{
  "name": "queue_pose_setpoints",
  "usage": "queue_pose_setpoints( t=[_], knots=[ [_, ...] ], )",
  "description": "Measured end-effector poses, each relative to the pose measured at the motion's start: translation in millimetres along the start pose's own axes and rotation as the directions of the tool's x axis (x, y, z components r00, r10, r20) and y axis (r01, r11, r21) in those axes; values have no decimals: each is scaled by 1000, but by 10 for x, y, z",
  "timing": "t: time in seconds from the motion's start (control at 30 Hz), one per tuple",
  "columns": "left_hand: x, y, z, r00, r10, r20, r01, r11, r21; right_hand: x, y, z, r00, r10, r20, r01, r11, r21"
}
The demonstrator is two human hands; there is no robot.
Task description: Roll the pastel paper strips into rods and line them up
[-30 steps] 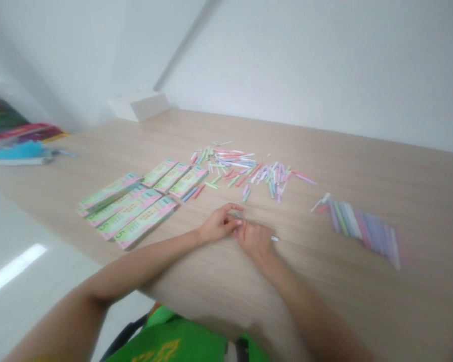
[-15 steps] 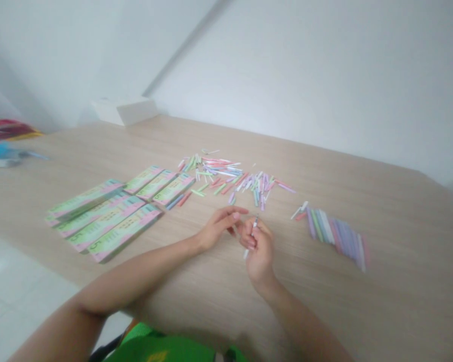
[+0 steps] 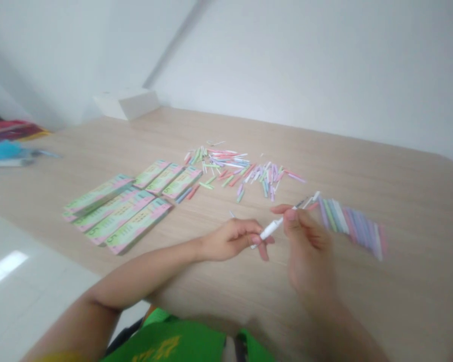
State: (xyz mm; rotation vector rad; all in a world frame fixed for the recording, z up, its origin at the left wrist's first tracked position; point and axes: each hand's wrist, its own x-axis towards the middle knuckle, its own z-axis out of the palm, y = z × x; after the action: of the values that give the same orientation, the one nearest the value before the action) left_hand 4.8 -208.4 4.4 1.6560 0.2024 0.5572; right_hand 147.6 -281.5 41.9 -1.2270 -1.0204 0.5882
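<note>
A white pen [image 3: 271, 229] spans the gap between my two hands, slanting up to the right. My left hand [image 3: 239, 240] pinches its lower end between thumb and fingers. At the upper end, my right hand [image 3: 310, 246] is closed on the pen's thin part, where a dark tip sticks out past the thumb and forefinger. A slim white stick [image 3: 232, 214] shows just beyond my left hand; whether that hand touches it I cannot tell. Right of my right hand lies a slanted row of pastel pens [image 3: 351, 223], side by side.
Loose pastel pen parts [image 3: 230, 163] lie scattered mid-table, with more in a second pile [image 3: 268, 176]. Several green-and-pink boxes [image 3: 136, 221] lie in two groups on the left. A white box [image 3: 130, 104] stands by the wall. Blue and red items [image 3: 5, 150] sit at far left.
My right hand has moved right and my left hand now grips the lower end of the white pen. Earlier the pen was in my right hand alone. The view has shifted slightly.
</note>
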Motion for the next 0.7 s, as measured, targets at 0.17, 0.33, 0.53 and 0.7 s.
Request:
queue_pose_setpoints(
  t=[0.17, 0.33, 0.53, 0.7],
  knots=[
    [149, -114, -90, 994, -52, -98, 47, 997, -54, 131, 92, -31, 999, 37, 27, -35, 998, -59],
    [232, -260, -141, 991, -118, -59, 110, 985, -134, 133, 173, 81, 989, 133, -58, -133, 991, 18],
    [293, -228, -183, 1000, -9, -16, 6, 991, -136, 281, 95, -77, 991, 72, -112, -70, 997, 21],
    [280, -349, -154, 992, -9, 124, 23, 993, -118, 310, 119, -104, 993, 68, -93, -65, 997, 30]
  ],
)
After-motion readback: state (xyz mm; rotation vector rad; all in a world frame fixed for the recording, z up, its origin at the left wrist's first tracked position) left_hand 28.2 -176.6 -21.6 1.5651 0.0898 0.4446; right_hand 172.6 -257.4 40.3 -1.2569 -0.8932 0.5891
